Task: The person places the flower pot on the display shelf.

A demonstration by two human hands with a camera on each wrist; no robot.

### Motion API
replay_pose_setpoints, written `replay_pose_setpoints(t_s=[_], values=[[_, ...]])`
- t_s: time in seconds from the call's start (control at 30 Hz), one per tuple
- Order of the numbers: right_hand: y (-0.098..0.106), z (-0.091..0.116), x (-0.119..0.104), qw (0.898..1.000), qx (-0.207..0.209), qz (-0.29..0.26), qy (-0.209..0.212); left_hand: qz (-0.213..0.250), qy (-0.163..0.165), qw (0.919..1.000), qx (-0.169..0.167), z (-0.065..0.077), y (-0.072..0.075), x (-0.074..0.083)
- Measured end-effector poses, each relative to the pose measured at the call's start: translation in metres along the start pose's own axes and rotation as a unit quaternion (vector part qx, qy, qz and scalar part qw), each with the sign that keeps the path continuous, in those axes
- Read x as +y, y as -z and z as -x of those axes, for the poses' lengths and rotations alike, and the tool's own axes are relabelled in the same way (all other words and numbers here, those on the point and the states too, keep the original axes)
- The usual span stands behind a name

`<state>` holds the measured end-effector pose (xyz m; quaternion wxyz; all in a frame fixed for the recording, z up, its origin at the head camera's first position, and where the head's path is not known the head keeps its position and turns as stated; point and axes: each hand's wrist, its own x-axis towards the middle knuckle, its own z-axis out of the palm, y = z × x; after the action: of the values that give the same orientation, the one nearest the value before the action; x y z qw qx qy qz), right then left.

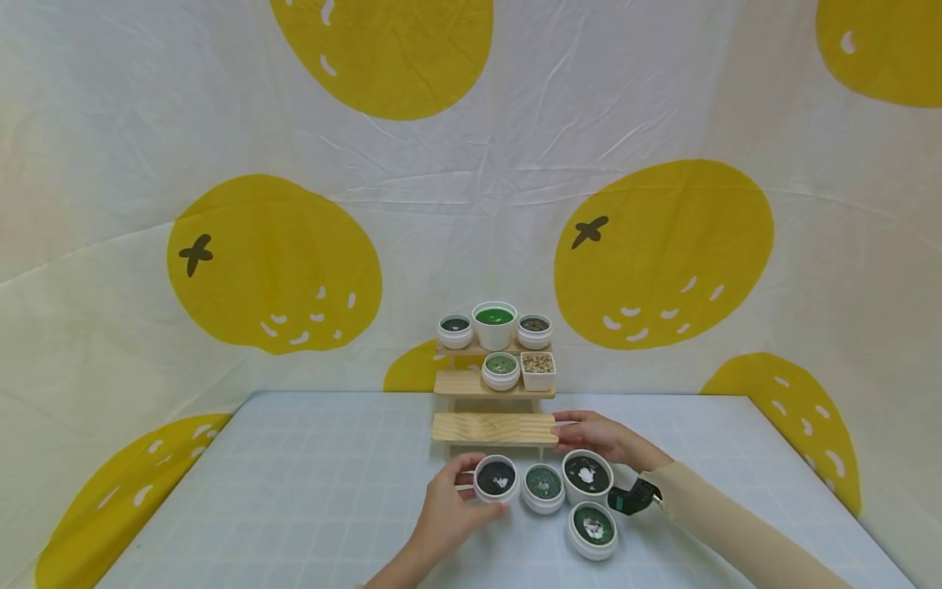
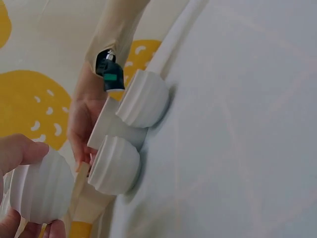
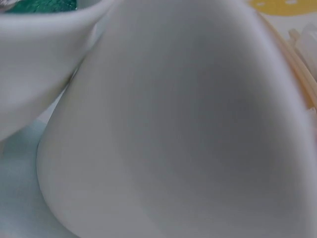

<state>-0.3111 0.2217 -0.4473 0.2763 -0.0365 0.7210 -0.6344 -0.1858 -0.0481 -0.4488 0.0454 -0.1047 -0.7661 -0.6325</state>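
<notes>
Lemon-print cloth backs the tabletop (image 1: 309,491), where the left hand (image 1: 449,511) grips a small white pot (image 1: 496,478) by the wooden steps (image 1: 493,428), apparently shelving, the right hand (image 1: 607,438) cupping another pot (image 1: 586,475), needing a steady lift.

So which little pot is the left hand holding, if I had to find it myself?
Start at the wooden step shelf at the back of the blue checked table. Four white pots sit just in front of its lowest step. The left hand grips the leftmost pot, the one with the blackest filling and a white fleck; its nearest neighbour is green.
</notes>
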Motion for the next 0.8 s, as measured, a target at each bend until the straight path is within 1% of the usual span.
replay_pose_setpoints(t_s=[0.27,0.4,0.53,0.67,0.8], values=[[0.000,0.000,0.000,1.000,0.005,0.006,-0.003,-0.011,0.000,0.9998,0.014,-0.011,0.006,0.009],[-0.001,0.001,-0.001,1.000,-0.001,0.008,-0.001,-0.012,-0.008,0.9997,0.018,-0.017,0.009,0.016],[-0.003,0.003,-0.002,1.000,-0.008,0.006,0.005,-0.010,-0.010,0.9997,0.022,-0.024,0.012,0.023],[-0.003,0.006,-0.004,1.000,-0.008,0.012,0.004,-0.001,-0.005,0.9996,0.029,-0.030,0.014,0.025],[-0.003,0.008,-0.005,1.000,-0.004,0.016,0.003,-0.013,-0.008,0.9989,0.044,-0.035,0.016,0.024]])
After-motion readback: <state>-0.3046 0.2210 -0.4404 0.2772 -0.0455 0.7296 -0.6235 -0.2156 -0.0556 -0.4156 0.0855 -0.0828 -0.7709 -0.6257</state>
